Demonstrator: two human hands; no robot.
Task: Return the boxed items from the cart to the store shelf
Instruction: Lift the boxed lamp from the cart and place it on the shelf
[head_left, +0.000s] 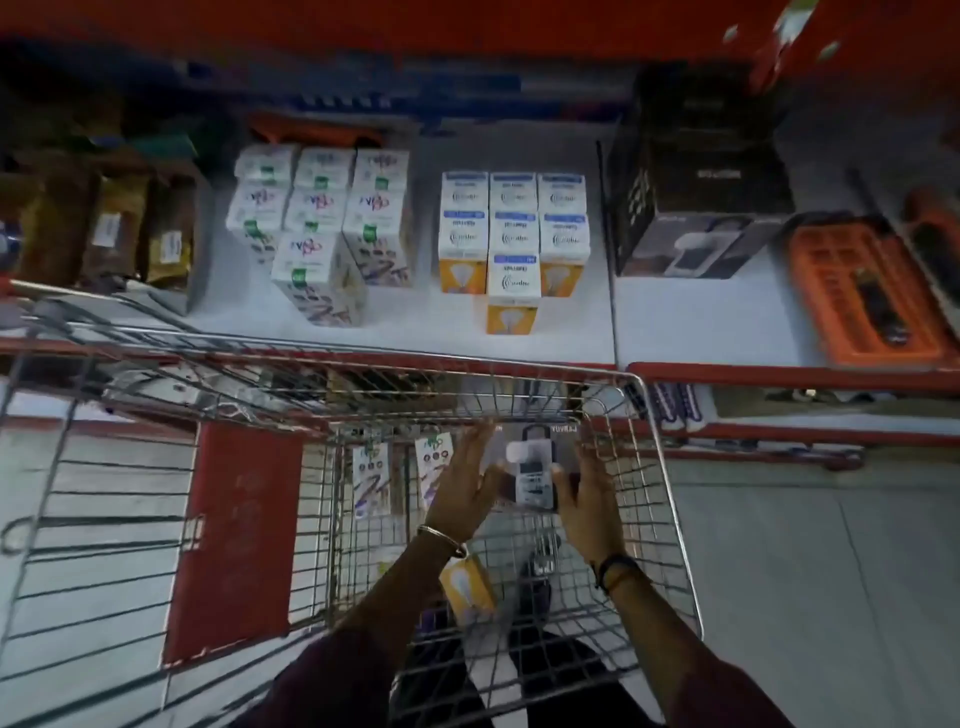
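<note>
Head view: dark box (535, 467) in cart (670, 499), near its far edge. Left hand (465, 483) and right hand (587, 499) flank it. Fingers (480, 441) spread flat against both sides, grasping it.

Little print can be read with certainty. The dark rectangular box with a white device pictured on it (535, 467), down in the wire cart, carries a white word along its top edge that appears upside down and looks like "LENOVO". The logos on the white-and-orange bulb cartons (513, 283) and on the white cartons with green tags (311, 270) on the shelf are too blurred to read.
</note>
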